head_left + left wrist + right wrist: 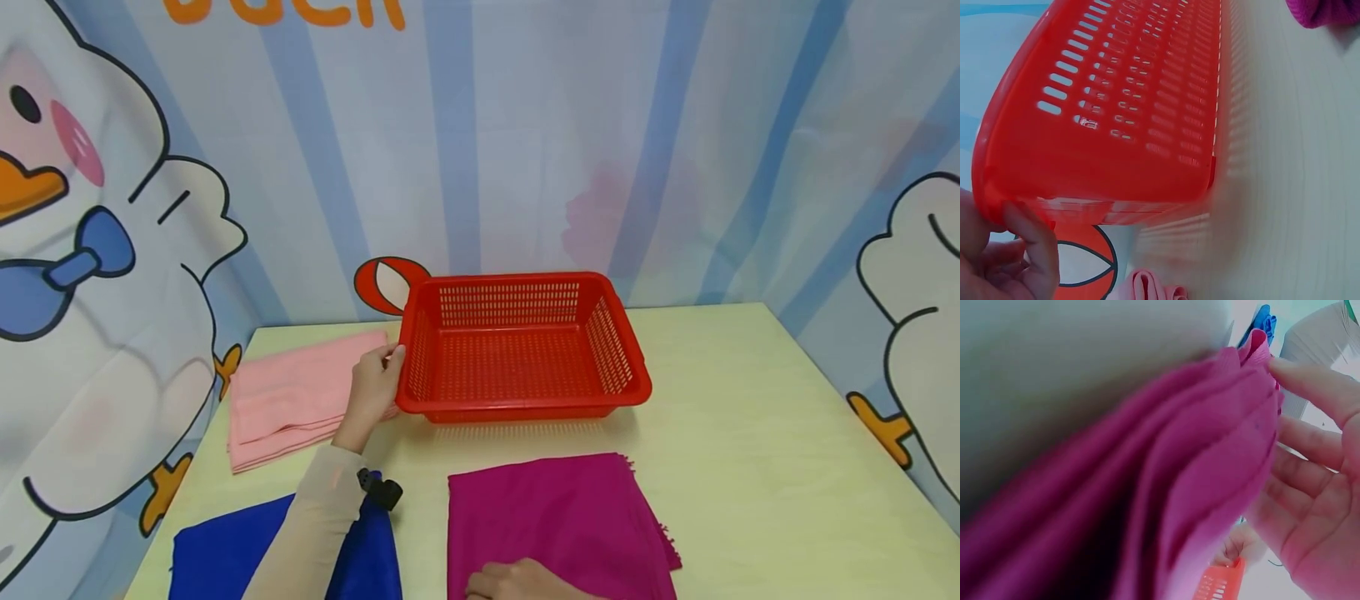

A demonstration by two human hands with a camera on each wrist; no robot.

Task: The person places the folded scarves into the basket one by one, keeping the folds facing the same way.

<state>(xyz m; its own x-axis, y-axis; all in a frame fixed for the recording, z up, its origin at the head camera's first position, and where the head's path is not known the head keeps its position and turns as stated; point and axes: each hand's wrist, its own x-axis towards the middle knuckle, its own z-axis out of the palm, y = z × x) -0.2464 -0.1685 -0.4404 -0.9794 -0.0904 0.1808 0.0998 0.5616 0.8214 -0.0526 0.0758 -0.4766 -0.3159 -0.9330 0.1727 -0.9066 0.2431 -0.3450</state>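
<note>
My left hand (372,387) grips the left rim of a red plastic basket (517,408), which is at the back of the table with slotted walls and nothing inside. In the left wrist view, the curled fingers of that hand (1010,262) hold the basket's rim (988,156). A magenta cloth (551,517), folded in layers, lies in front of the basket. On its near part rests my right hand (525,581), partly cut off by the frame's lower edge. From the right wrist, fairly straight fingers (1307,440) touch the cloth's layered folds (1222,444).
A folded pink cloth (300,383) lies at the back left, partly behind the left hand. Nearer, a blue cloth (225,542) is partly covered by the left sleeve (311,525). The pale yellow table (772,450) meets a printed duck backdrop (517,150).
</note>
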